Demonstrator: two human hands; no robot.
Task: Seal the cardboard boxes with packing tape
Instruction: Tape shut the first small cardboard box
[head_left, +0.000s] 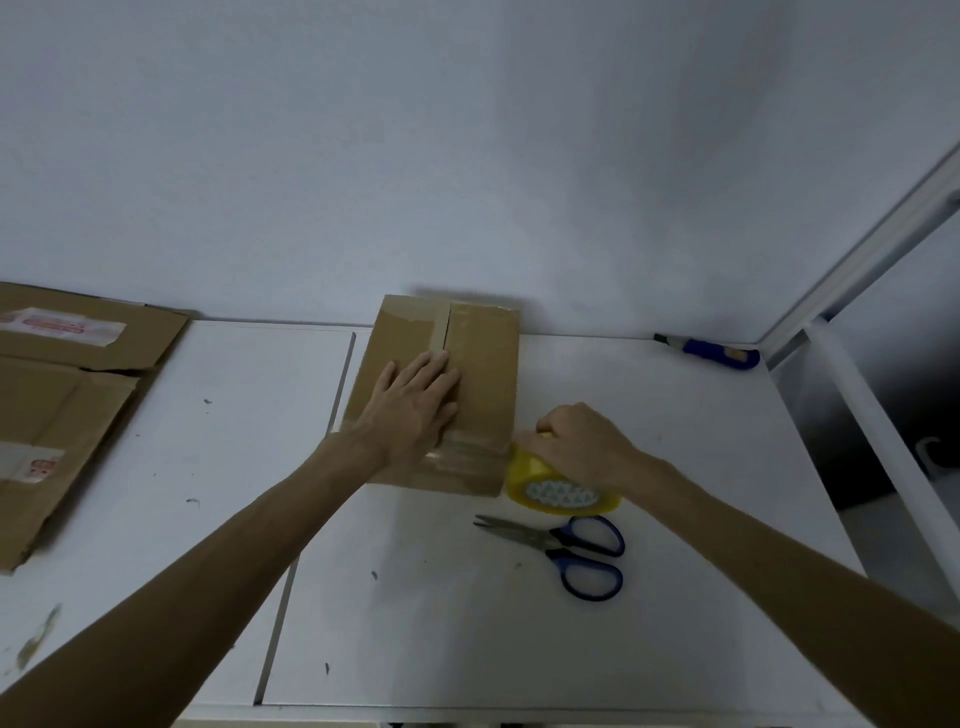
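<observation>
One cardboard box (470, 364) on white table (675, 597), left hand (415, 405) flat on it, fingers straight and together, right hand (576, 441) fingers curled round one yellow tape roll (550, 486), one pair of scissors (566, 551), two flattened boxes (67, 374) left, one blue-handled tool (714, 353).

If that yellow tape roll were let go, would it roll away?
Probably not: the tape roll looks tethered by its strip stuck across the box. Round, so it might wobble. Likely light, since the right hand holds it alone.

Mid-frame there is one cardboard box (483, 374), one tape roll (558, 493) and one pair of scissors (553, 543). Two flattened cardboard sheets (93, 338) (57, 415) lie at left, one blue-handled tool (717, 354) at upper right.
</observation>
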